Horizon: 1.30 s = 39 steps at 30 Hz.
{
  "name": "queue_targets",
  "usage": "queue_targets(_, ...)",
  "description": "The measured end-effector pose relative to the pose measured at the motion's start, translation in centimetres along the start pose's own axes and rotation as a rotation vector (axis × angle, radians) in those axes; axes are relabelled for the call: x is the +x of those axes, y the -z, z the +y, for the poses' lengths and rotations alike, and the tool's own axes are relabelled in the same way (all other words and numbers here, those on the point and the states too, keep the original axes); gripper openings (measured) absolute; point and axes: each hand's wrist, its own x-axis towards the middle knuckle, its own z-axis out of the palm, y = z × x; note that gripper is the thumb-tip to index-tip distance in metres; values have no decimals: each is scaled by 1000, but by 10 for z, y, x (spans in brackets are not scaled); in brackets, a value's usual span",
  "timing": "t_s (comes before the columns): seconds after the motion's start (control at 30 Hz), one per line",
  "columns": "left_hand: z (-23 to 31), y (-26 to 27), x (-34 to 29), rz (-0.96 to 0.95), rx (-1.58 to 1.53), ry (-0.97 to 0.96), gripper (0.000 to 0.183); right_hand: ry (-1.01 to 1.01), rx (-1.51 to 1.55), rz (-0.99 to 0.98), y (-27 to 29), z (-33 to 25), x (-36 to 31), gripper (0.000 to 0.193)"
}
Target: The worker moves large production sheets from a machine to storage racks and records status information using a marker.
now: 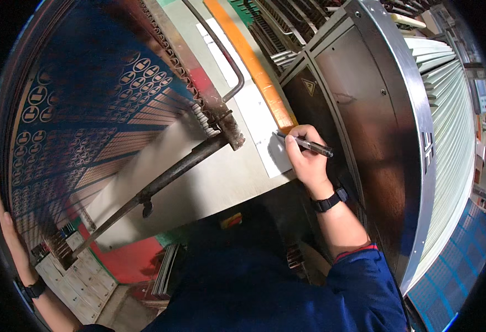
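Note:
My right hand is closed round a black pen, its tip down at a white sheet of paper with a few handwritten marks. The paper lies on a pale board, beside a long orange strip. At the far left, my left hand is stretched out with straight fingers along the outer edge of a large blue panel printed with copper-coloured round patterns. Whether the palm touches the panel cannot be made out.
A rusty metal bar crosses the board diagonally, joined to a toothed rail. A bent metal handle reaches over the paper. To the right stands a steel cabinet with a rack of pale sheets. White lockers stand lower left.

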Motion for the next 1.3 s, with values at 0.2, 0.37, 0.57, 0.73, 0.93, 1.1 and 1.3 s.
queue_targets(0.2, 0, -4, 4, -5, 14, 3, 85, -9, -17, -15, -2, 5, 3, 11)
queue_targets(0.37, -1, -4, 3, -10, 18, 0, 85, -21, -1, -3, -3, 2, 0, 11)
queue_targets(0.57, -3, -4, 3, -10, 26, -1, 84, -6, -23, -26, -2, 1, 0, 10)
queue_targets(0.73, -3, -5, 5, -14, 32, -3, 84, -20, -35, 14, -4, 5, -1, 10)
queue_targets(0.93, -3, -5, 7, -15, 40, -10, 84, 1, -43, 24, -4, 2, 0, 10)
queue_targets(1.1, -2, -6, 8, -18, 52, -16, 84, -13, -47, -5, 0, 4, -2, 9)
queue_targets(1.3, -1, -4, 11, -3, 83, -36, 83, -20, 91, 26, 0, 2, -1, 7)
